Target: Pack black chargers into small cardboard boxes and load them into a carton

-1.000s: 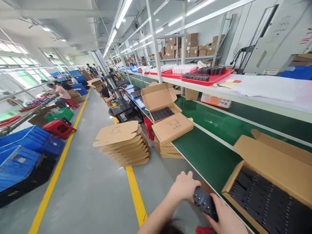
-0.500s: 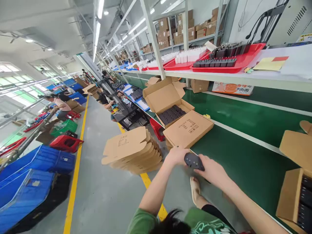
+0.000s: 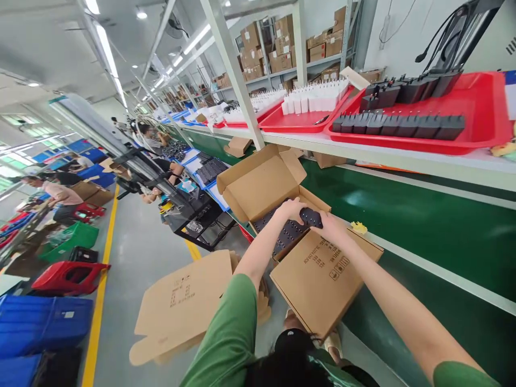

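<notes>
Over the open cardboard box point(image 3: 260, 183), my left hand point(image 3: 291, 210) and my right hand point(image 3: 327, 226) grip opposite ends of a row of black parts point(image 3: 310, 217). Fingers of both hands are closed round its ends. Rows of similar black parts point(image 3: 288, 234) lie inside the box, partly hidden by my left hand and forearm. A closed cardboard box point(image 3: 322, 279) with printed text lies in front of the open one, under my right forearm.
Flattened cartons point(image 3: 185, 301) are stacked at the lower left. Red trays point(image 3: 479, 107) with black and white parts stand on the shelf above the green belt point(image 3: 411, 215). A yellow item point(image 3: 358, 227) lies behind the closed box. People sit further off at the left.
Both hands have moved forward with the black parts, from in front of the closed box to over the open box. The view has shifted closer to the shelf.
</notes>
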`<state>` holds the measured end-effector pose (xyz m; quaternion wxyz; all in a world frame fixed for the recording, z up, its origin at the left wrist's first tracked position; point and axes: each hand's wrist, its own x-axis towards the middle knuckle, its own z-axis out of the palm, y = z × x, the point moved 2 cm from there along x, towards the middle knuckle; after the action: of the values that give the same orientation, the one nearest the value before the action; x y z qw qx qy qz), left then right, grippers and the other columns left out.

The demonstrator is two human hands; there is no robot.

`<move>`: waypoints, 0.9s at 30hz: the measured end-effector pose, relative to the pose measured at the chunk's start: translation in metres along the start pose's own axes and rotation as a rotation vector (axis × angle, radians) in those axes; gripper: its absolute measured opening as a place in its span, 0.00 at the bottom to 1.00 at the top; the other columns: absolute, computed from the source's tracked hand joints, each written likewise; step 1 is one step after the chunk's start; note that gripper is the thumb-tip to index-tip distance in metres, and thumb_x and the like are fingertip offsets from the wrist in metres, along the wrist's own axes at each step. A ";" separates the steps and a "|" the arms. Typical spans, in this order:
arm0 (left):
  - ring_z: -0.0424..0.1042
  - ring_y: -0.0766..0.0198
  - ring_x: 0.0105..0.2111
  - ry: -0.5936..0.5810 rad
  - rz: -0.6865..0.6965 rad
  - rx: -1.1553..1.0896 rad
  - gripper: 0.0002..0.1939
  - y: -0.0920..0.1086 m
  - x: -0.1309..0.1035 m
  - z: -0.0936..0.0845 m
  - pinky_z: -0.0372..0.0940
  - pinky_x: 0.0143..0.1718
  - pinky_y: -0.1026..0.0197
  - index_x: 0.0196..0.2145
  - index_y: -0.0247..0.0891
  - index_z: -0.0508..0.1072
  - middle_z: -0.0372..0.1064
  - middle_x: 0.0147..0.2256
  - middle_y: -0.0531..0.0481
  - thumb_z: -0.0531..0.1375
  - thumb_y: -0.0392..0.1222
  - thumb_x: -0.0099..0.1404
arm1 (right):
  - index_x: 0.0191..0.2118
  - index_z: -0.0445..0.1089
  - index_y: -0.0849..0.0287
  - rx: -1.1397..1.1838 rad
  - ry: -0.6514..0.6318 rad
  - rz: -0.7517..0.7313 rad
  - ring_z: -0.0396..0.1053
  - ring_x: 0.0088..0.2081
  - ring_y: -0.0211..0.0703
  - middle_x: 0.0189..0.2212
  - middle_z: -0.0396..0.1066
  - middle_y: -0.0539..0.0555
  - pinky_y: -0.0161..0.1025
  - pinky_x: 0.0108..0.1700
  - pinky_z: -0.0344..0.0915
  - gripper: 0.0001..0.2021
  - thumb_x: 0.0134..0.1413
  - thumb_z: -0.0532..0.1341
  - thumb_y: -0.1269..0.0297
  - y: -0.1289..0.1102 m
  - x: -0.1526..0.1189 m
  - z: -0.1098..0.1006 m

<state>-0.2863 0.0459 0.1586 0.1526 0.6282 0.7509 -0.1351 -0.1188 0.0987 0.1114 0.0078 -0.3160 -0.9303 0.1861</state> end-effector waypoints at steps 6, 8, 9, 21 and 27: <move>0.65 0.42 0.56 0.015 0.121 -0.018 0.42 -0.082 0.125 0.017 0.67 0.55 0.47 0.63 0.52 0.62 0.57 0.58 0.43 0.70 0.55 0.53 | 0.57 0.59 0.62 -0.065 0.044 0.212 0.70 0.51 0.60 0.53 0.68 0.67 0.47 0.46 0.69 0.27 0.61 0.61 0.50 0.013 0.122 0.042; 0.66 0.42 0.56 0.020 0.156 -0.049 0.40 -0.103 0.157 0.034 0.66 0.55 0.47 0.62 0.52 0.63 0.57 0.59 0.43 0.69 0.54 0.54 | 0.58 0.59 0.61 -0.066 0.033 0.251 0.70 0.52 0.60 0.53 0.69 0.67 0.47 0.47 0.69 0.27 0.61 0.60 0.50 0.018 0.151 0.061; 0.66 0.42 0.56 0.007 0.166 -0.069 0.40 -0.112 0.170 0.044 0.66 0.55 0.47 0.63 0.52 0.62 0.56 0.59 0.43 0.69 0.54 0.54 | 0.59 0.59 0.61 -0.061 0.019 0.262 0.70 0.52 0.59 0.53 0.68 0.67 0.47 0.48 0.69 0.27 0.61 0.60 0.50 0.020 0.161 0.071; 0.60 0.38 0.63 -0.378 0.320 -0.144 0.44 -0.110 0.213 0.093 0.54 0.63 0.36 0.65 0.50 0.60 0.55 0.66 0.38 0.50 0.76 0.59 | 0.63 0.61 0.62 0.095 -0.379 0.344 0.68 0.58 0.63 0.60 0.65 0.67 0.52 0.54 0.67 0.34 0.65 0.47 0.40 0.051 0.167 0.114; 0.57 0.43 0.66 -0.442 0.379 -0.287 0.40 -0.095 0.215 0.089 0.56 0.63 0.43 0.62 0.48 0.67 0.58 0.66 0.44 0.41 0.73 0.65 | 0.64 0.62 0.67 0.175 -0.513 0.420 0.68 0.58 0.61 0.61 0.65 0.69 0.52 0.56 0.66 0.29 0.68 0.42 0.53 0.054 0.165 0.103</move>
<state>-0.4095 0.1881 -0.0075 0.4213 0.6844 0.5806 -0.1301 -0.2332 0.2009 -0.0203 -0.2380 -0.4415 -0.7971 0.3363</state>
